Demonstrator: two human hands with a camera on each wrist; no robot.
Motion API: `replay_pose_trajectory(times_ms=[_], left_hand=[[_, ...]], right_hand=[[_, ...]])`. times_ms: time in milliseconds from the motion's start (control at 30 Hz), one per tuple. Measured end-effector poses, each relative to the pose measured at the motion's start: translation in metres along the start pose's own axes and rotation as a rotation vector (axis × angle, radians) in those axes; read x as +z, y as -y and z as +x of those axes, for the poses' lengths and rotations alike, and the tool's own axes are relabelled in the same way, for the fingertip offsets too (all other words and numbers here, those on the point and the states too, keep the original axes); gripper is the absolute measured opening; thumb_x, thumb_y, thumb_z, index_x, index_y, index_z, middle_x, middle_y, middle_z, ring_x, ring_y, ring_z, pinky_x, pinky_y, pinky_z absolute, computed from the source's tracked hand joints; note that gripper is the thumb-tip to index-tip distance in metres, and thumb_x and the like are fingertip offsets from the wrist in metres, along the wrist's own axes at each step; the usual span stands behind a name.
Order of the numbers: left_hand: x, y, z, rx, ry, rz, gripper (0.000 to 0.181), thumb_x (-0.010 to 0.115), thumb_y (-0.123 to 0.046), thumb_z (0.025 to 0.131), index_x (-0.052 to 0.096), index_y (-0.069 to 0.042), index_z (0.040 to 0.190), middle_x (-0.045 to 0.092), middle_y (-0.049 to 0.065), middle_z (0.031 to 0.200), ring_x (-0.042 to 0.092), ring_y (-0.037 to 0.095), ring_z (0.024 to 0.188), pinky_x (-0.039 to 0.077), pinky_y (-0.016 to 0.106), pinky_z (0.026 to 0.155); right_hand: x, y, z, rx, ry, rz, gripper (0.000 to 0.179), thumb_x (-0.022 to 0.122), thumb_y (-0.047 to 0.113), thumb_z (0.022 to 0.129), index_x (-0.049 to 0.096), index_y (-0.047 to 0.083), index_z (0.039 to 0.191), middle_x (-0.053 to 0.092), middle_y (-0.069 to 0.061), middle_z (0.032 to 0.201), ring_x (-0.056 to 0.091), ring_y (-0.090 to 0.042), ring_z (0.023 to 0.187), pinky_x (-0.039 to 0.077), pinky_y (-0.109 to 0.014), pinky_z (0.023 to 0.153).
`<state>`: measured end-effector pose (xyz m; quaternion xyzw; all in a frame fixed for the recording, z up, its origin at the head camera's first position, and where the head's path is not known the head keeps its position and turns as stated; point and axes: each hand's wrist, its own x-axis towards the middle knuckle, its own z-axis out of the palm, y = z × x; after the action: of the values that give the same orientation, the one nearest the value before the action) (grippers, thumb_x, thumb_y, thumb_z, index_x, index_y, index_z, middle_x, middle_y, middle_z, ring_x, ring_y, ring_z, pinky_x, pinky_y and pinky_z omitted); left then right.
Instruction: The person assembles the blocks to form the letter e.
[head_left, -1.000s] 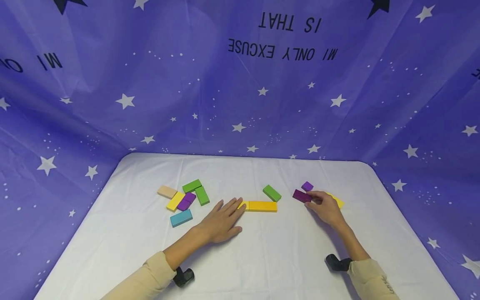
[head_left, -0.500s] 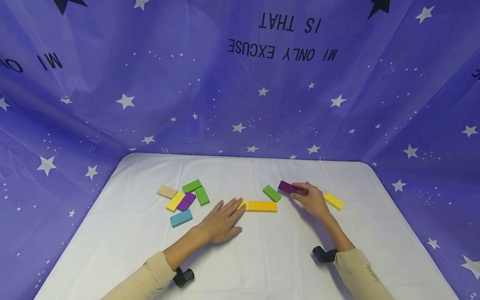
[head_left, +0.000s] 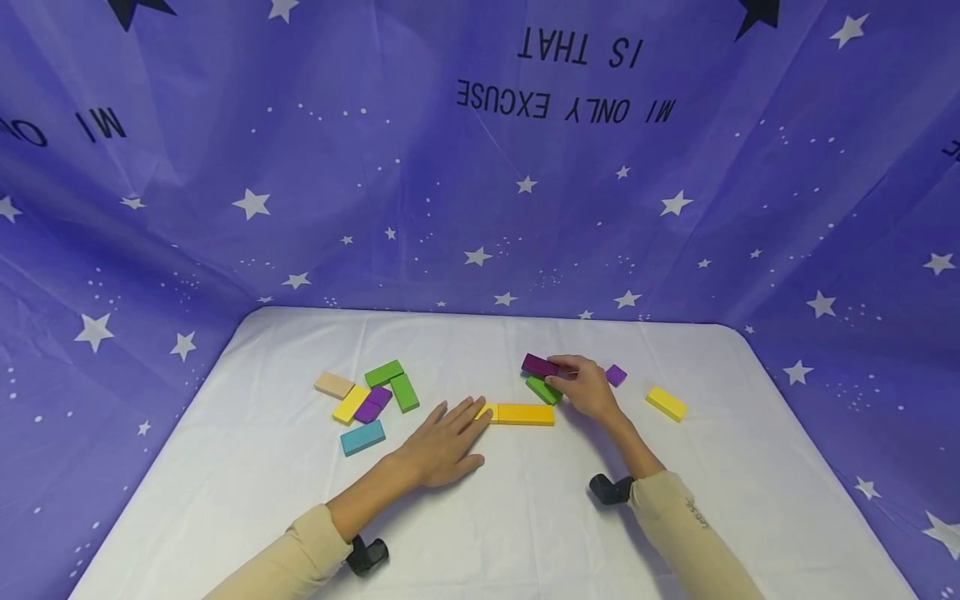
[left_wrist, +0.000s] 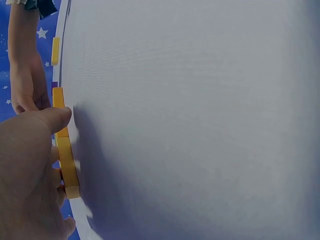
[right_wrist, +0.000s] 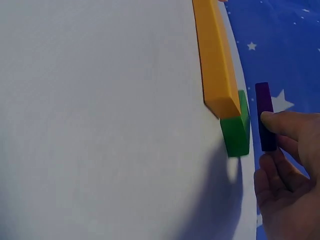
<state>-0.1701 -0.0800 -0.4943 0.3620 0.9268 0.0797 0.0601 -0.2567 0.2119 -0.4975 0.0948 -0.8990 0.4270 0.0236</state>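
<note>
Between the thumb and fingers of my right hand (head_left: 588,390) is a dark purple block (head_left: 537,365), held near its right end. In the head view it appears just behind a green block (head_left: 540,389); the right wrist view shows it raised, apart from that green block. My left hand (head_left: 442,447) lies with fingers outstretched, fingertips on a yellow block (left_wrist: 68,167) that they mostly cover in the head view. This yellow block meets an orange block (head_left: 527,414) end to end. The green block stands at the far side of the orange one, near its right end.
To the left lie a tan block (head_left: 333,384), a yellow block (head_left: 351,404), purple pieces (head_left: 372,404), two green blocks (head_left: 406,392) and a blue block (head_left: 363,437). On the right are a small purple block (head_left: 616,375) and a yellow block (head_left: 666,403). Starry curtains surround the white table (head_left: 495,533).
My right hand has carried the dark purple block leftward from beside the small purple block to behind the green block. My left hand has stayed in place.
</note>
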Motion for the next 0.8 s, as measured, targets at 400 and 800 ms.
replay_pose_trajectory(times_ms=[400,800], left_hand=[[0.000,0.000,0.000,0.001,0.005,0.002,0.067,0.048,-0.043,0.104,0.029,-0.008,0.158,0.020,0.013,0.164,0.018,0.029,0.149,0.016,0.055,0.118],[0.000,0.000,0.001,-0.002,0.012,0.010,0.067,0.048,-0.043,0.104,0.029,-0.009,0.158,0.020,0.013,0.164,0.017,0.029,0.150,0.016,0.055,0.118]], right_hand=[[0.020,0.008,0.014,0.011,0.035,-0.031,0.037,0.075,0.015,0.090,0.069,0.005,0.125,0.066,-0.016,0.122,0.063,-0.033,0.104,0.051,-0.046,0.092],[0.030,0.013,0.019,0.009,0.039,-0.064,0.036,0.075,0.017,0.090,0.070,0.008,0.124,0.066,-0.015,0.123,0.062,-0.031,0.104,0.051,-0.046,0.092]])
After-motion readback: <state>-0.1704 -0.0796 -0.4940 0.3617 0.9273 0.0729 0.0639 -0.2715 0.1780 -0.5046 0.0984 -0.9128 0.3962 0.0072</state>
